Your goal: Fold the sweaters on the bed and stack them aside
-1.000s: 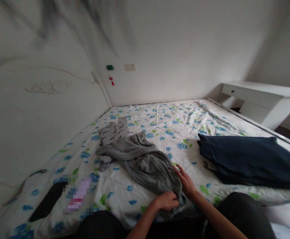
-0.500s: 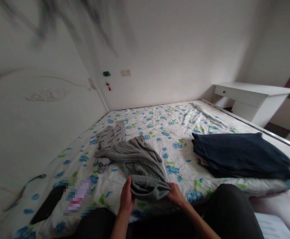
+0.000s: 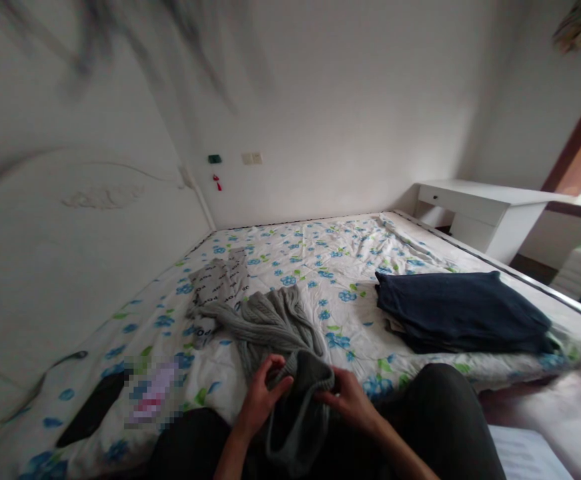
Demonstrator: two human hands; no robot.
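A grey cable-knit sweater lies bunched at the bed's near edge, with its ribbed opening spread and hanging down over my lap. My left hand is at the left side of that opening, its fingers curled and the thumb against the ribbed edge. On the opposite side my right hand pinches the ribbing between thumb and fingers. Behind the sweater, partly under its sleeve, is a light grey garment with dark lettering. Both hands are closed on the knit.
Dark blue folded clothes are stacked on the right of the flowered bedsheet. A black flat object and a blurred-out purple item lie at left. A white desk stands beyond the bed, and a carved headboard rises at left.
The sweater's ribbed end has come closer to my body and now droops, its opening wider. My hands have turned inward around it. The view has shifted slightly right and up.
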